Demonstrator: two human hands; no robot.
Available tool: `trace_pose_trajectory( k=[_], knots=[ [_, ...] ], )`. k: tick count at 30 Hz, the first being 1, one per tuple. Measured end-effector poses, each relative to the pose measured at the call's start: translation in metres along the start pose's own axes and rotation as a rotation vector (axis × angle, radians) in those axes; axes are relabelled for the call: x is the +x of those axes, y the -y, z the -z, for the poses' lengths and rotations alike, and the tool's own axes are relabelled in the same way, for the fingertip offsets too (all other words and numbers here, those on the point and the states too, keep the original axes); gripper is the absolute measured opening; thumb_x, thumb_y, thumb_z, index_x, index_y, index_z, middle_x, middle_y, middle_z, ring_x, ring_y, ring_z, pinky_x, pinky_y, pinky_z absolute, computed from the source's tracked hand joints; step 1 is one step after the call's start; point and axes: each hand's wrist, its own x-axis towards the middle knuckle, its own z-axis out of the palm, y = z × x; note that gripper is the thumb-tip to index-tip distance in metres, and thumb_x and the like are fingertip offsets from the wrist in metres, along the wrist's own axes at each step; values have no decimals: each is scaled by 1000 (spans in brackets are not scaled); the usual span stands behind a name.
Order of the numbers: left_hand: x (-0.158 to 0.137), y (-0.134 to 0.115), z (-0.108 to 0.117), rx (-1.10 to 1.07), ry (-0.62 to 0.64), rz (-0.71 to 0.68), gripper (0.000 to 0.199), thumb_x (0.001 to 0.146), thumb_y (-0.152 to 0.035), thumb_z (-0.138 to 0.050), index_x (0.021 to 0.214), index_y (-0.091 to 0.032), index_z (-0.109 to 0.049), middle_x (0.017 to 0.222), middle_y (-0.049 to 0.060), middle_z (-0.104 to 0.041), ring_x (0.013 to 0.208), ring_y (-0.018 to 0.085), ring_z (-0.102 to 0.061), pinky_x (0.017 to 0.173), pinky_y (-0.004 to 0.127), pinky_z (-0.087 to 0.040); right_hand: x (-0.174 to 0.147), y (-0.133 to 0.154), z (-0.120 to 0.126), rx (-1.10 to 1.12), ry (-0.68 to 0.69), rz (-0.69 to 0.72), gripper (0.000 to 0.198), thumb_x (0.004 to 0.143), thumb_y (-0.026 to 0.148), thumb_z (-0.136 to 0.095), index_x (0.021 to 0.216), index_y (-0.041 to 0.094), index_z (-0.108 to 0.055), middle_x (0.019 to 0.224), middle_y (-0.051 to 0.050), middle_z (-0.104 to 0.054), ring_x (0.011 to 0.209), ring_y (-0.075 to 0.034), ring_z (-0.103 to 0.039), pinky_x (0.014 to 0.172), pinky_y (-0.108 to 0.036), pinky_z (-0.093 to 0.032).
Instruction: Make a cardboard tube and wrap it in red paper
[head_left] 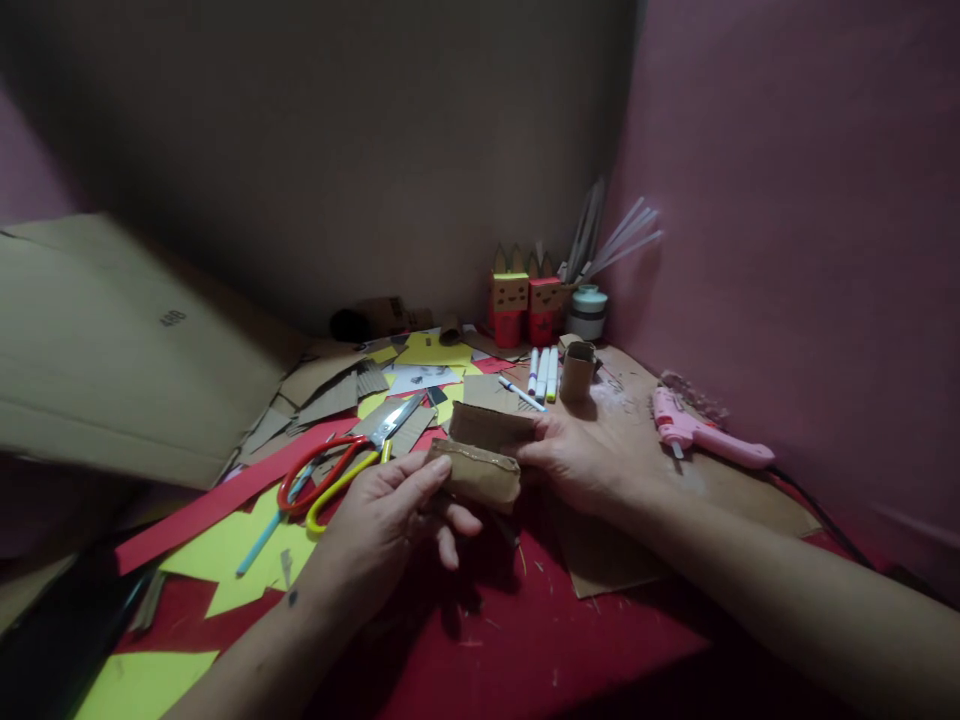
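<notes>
My left hand (397, 505) pinches the left end of a folded brown cardboard piece (480, 478), thumb on top and the other fingers below. A shiny line, like glue, runs along its near top edge. My right hand (577, 465) grips the right end of the cardboard's far panel (489, 428), fingertips partly hidden behind it. Whether the two panels are one piece or two, I cannot tell. Close to my left hand lie scissors (390, 420) with one red and one yellow handle. Beyond my right hand an open cardboard tube (577, 374) stands upright.
A pink glue gun (709, 437) with a cord rests on the right. Several markers (543, 374) lie mid-table. Two decorated boxes with faces (510, 300) and a lidded jar (587, 312) stand at the back. Yellow paper (232, 550) and a large carton (135, 350) occupy the left.
</notes>
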Motion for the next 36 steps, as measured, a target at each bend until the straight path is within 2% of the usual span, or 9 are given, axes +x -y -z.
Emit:
trace_pose_trajectory(
  k=[2,4,7,11,14,18,22,27,36],
  knots=[
    [2,1,2,20,-21,53,24,84,-34,-58,78,-12,-67,57,8,-70,35,10,-56,37,18,-42,-3,2,-2,-58,-8,77,36,71,5,-56,100,22,-69,91,-1,-72,82,-17,-65,76,-32,-53],
    [2,1,2,45,-32,102,26,83,-36,-57,75,-12,-65,52,8,-68,31,9,-52,34,16,-37,-5,1,-2,-160,-4,151,45,71,3,-54,107,27,-68,106,2,-70,99,-18,-63,91,-35,-49],
    [2,1,2,71,-37,142,26,84,-36,-56,75,-12,-64,50,8,-67,29,8,-50,33,15,-33,-8,-4,0,-375,19,265,57,72,-1,-47,116,33,-64,117,6,-66,106,-16,-61,97,-36,-47],
    [2,0,0,83,-34,173,28,84,-36,-54,83,-10,-64,47,8,-66,28,8,-48,32,15,-32,-12,-7,0,-491,31,349,60,74,-2,-44,119,34,-61,119,7,-64,109,-16,-61,96,-35,-48],
    [4,1,1,85,-36,173,28,82,-36,-55,82,-9,-63,47,8,-66,27,9,-48,31,16,-32,-12,-12,0,-517,41,362,61,74,-2,-44,121,34,-59,119,6,-64,107,-16,-62,93,-35,-50],
    [7,3,5,72,-50,186,25,81,-34,-55,73,-10,-61,47,9,-66,26,10,-49,30,16,-32,-10,-22,2,-490,41,375,60,73,-1,-44,121,31,-60,117,3,-66,102,-17,-64,88,-34,-52],
    [7,6,7,59,-36,189,24,81,-31,-54,73,-10,-61,47,9,-67,27,10,-51,30,16,-35,-7,-30,3,-416,70,381,57,75,0,-44,121,30,-61,112,2,-68,95,-16,-66,83,-31,-54],
    [5,6,6,39,-43,182,22,82,-30,-54,74,-10,-61,48,9,-67,27,11,-51,30,16,-35,-8,-27,1,-375,72,376,54,77,-1,-44,117,29,-63,110,2,-69,94,-14,-66,82,-27,-54],
    [6,4,5,-27,-8,139,26,83,-23,-46,72,-7,-64,50,11,-67,31,12,-55,33,18,-42,-10,-24,1,-462,74,418,53,77,-2,-43,119,23,-62,110,0,-70,91,-12,-66,79,-22,-53]
  ],
)
